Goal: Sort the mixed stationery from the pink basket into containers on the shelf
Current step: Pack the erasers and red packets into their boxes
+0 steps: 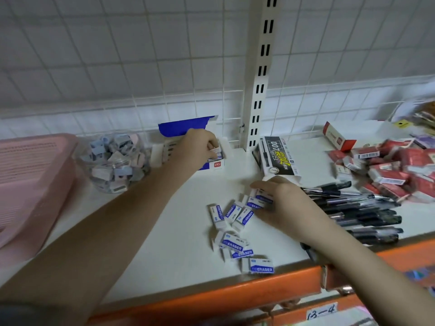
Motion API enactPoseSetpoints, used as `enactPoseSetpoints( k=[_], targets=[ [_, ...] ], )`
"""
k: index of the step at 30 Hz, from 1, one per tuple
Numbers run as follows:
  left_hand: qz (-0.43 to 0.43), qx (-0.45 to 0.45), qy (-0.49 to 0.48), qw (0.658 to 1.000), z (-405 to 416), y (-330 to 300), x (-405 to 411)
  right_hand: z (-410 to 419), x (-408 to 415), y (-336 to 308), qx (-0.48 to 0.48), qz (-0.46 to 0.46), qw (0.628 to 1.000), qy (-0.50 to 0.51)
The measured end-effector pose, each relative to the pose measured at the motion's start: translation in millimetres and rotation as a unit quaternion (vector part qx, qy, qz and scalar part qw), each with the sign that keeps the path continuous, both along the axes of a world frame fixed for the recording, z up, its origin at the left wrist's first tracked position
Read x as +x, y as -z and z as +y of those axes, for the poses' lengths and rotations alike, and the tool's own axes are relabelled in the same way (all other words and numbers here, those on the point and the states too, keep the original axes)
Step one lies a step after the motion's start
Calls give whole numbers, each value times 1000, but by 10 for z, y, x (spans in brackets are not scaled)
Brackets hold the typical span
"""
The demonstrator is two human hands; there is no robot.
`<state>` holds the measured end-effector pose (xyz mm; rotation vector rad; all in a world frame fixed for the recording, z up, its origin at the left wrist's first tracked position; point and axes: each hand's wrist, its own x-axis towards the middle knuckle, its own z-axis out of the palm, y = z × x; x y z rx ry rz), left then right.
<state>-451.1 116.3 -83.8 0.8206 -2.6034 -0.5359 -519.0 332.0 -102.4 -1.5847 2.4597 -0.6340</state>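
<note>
Erasers (237, 229): a loose scatter of blue-and-white sleeved erasers on the white shelf (164, 231), in front of the eraser box — most likely tipped out there so they can be gathered a few at a time.
Eraser box (188, 137): a blue-and-white carton with its blue lid flap standing open, at the back of the shelf; open, I judge, to take the erasers in rows.
Left hand (202, 147): reaching into the eraser box, fingers curled round an eraser or two, setting them inside.
Right hand (280, 201): to the right of the box and nearer the shelf edge, fingers curled over a small bunch of erasers at the scatter's top end — gripping them, apparently the next batch.
Pens (360, 212): dark pens heaped right of the eraser box, just beside the right hand, with a black-and-white pen box (277, 158) behind them.
Red packs (390, 170): a pile far right of the eraser box.
Jar (113, 161): clear, full of pastel sharpeners, just left of the eraser box.
Pink basket (30, 184): further left, at the shelf's end; its contents are not visible.
</note>
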Motion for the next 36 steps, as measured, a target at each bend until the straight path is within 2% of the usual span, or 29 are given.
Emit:
enactPoseSetpoints(
  k=[6,11,19,21,23,26,29,32,36],
  targets=[
    [-12,8,28,1000,-8,-3,-1,63,24,51,-61,-88,993,58],
    [-50,-28,46,997,-9,-28,-4,97,23,103,-111,-137,980,92],
    [53,-14,32,998,325,-57,327,140,-2,22,-179,-211,956,97],
    [25,-1,13,1000,496,-50,472,130,-10,3,-179,-226,952,100],
    [-47,42,-14,998,637,2,595,112,-31,-13,-171,-240,951,93],
    [-91,143,-24,985,762,141,712,54,-84,-35,-153,-229,957,89],
    [-79,196,-25,977,809,213,776,-23,-100,-99,-137,-207,966,74],
    [-60,219,-30,973,819,197,866,-125,-87,-192,-128,-192,972,48],
    [-87,198,-35,976,876,181,1014,-347,-73,-254,-138,-186,973,12]
  ],
)
